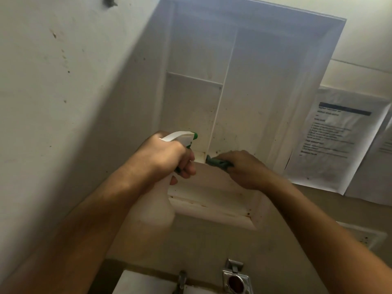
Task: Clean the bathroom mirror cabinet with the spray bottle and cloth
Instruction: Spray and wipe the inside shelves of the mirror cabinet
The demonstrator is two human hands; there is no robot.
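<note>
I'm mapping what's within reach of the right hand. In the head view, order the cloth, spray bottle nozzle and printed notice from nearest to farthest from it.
1. Cloth: gripped by the right hand at the cabinet's bottom shelf.
2. Spray bottle nozzle: to the left, held by the left hand.
3. Printed notice: on the wall to the right.

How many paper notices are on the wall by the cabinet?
2. One printed sheet hangs just right of the cabinet; a second is behind it at the frame's right edge, mostly cut off.
</note>
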